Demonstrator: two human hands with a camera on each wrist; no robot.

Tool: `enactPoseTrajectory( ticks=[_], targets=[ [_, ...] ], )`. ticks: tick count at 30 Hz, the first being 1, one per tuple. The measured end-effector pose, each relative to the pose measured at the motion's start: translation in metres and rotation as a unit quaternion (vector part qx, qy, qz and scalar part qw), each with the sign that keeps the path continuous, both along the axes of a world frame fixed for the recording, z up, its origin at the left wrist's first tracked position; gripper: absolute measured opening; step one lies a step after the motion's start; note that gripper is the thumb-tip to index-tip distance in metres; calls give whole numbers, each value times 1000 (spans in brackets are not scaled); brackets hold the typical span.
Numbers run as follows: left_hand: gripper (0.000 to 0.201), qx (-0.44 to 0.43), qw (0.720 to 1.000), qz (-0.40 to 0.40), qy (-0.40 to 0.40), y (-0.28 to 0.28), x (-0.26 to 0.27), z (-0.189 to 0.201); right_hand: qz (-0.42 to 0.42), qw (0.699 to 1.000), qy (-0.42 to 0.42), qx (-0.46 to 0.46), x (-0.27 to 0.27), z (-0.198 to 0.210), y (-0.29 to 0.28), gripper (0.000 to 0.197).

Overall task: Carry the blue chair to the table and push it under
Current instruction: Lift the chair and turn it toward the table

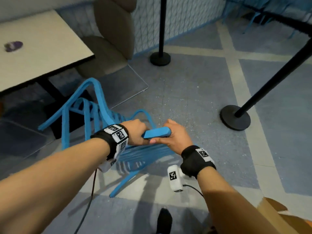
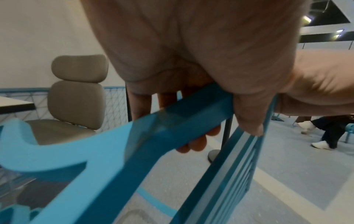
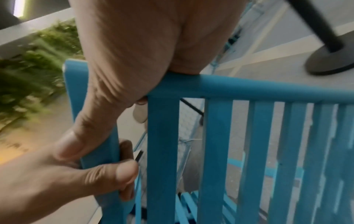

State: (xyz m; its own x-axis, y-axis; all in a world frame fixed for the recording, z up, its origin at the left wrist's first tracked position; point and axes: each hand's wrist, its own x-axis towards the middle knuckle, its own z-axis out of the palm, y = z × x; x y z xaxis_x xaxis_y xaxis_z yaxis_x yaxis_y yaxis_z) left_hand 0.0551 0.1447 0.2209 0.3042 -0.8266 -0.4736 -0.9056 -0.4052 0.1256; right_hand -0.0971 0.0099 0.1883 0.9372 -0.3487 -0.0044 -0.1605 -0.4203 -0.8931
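Hands, our left hand (image 1: 137, 131) and right hand (image 1: 173, 135), both grip the top rail of the blue chair (image 1: 94, 115), tilted just beside the table (image 1: 42, 53); carrying seems nearly over, so next we likely square it and push under.

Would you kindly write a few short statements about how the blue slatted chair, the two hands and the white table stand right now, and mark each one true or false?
1. Both hands grip the top rail of the blue slatted chair. True: the left hand and the right hand are curled round it side by side.
2. The chair is already pushed fully under the white rectangular table. False: only its front part reaches below the table's edge; the backrest is well clear of the table.
3. A small purple object lies on the table. True.
4. The beige padded chair lies tipped over on the floor. False: it stands upright beside the table.
5. Two black stanchion posts stand on the floor. True.
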Motion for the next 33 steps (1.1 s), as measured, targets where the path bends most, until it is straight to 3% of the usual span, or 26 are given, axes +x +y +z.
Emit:
enactPoseTrajectory(
  ticks=[5,8,10,13,15,18,20,23,27,33],
  targets=[
    [56,-6,1000,-2,16,94,13,46,19,997,-17,-78,11,14,66,40],
    [48,-18,998,31,41,161,15,53,74,985,109,-108,5,7,94,64],
    [43,-24,996,64,54,204,17,58,143,968,158,-132,10,17,121,65],
    [31,-56,990,118,61,253,11,80,226,937,148,-221,31,42,169,63],
    [37,-98,985,137,35,277,5,101,234,927,121,-265,49,52,198,58],
    [35,-93,985,143,-14,313,0,125,219,926,108,-289,66,65,244,46],
    [35,-60,988,138,-38,341,-4,132,196,939,101,-263,68,68,274,53],
    [36,-13,988,150,-47,390,-17,127,191,942,126,-247,61,52,284,50],
    [24,-4,976,213,-36,470,-47,100,245,871,253,-343,29,18,267,30],
    [19,26,938,342,-37,561,-69,68,365,836,199,-358,31,16,340,35]
  ],
)
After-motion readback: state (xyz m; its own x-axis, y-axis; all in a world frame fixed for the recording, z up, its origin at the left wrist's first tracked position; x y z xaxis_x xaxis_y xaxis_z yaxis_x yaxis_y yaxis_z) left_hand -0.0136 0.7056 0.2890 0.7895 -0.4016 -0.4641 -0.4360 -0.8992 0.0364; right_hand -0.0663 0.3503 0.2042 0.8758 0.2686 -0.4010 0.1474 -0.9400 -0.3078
